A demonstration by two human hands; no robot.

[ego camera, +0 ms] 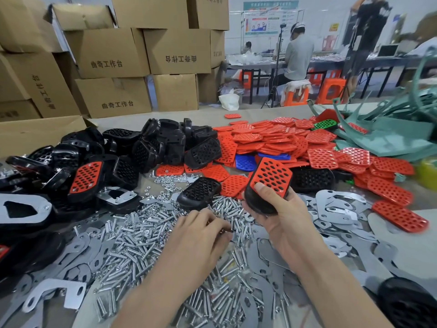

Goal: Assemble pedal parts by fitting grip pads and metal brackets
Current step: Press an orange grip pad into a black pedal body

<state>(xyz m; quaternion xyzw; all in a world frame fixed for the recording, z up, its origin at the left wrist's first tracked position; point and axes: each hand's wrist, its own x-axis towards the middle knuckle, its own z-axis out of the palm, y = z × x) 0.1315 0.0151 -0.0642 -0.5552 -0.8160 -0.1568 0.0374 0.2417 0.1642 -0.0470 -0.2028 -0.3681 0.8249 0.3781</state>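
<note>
1 red-padded pedal (268, 183) in R hand (285, 218); L hand (201, 233) at bolts (139, 245)

Factory assembly workshop: stacked cartons (111, 53), heaped bolts (142, 245), worktables (260, 65).

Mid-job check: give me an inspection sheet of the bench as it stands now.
Surface: table, mostly covered with parts.
Job's things: red grip pads heaped centre-right; black pedal bodies heaped left; metal brackets, bolts and nuts spread near.
Clutter: teal plastic pieces far right; one blue pad, one green pad among the red.
Hands: right hand grips a pedal with a red pad fitted; left hand reaches into the bolts, grip unclear.
Cables: nothing seen.
Surroundings: stacked cardboard boxes behind; seated person at another table.
</note>
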